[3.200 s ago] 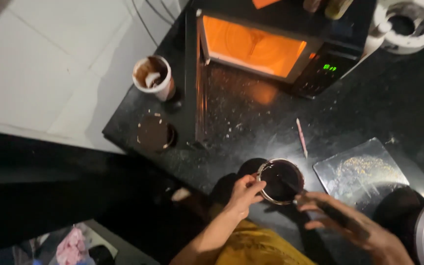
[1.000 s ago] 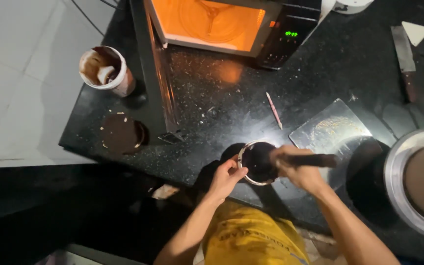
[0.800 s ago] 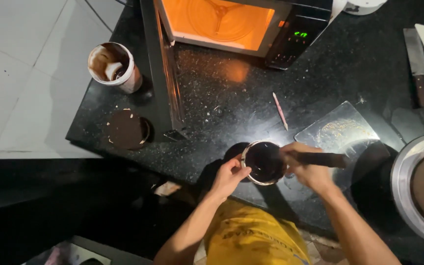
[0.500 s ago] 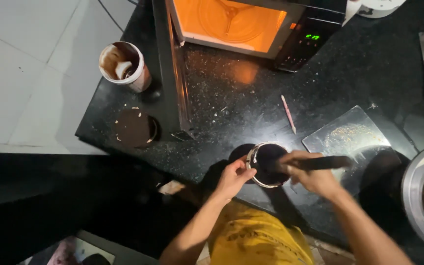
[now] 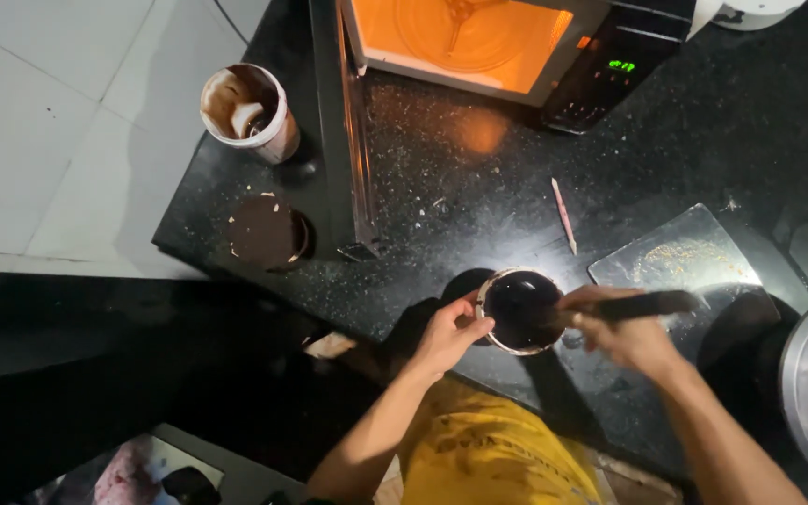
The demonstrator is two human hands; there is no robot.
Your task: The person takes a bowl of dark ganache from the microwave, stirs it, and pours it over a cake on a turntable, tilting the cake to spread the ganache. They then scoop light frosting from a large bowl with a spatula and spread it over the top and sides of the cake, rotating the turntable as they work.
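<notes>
From above, the left hand gripped a small cup of dark mixture on the black counter; the right hand clasped a dark-handled utensil dipped inside, apparently mid-stir, microwave glowing open behind.

A small round cup with a pale rim is standing upright near the front edge of the black speckled bench, holding a dark, glossy brown filling that is reaching close to the rim. A dark, flat-handled utensil is lying nearly level, its handle pointing right and its working end dipping over the cup's right rim into the filling; the tip is blurring and cannot be made out.
</notes>
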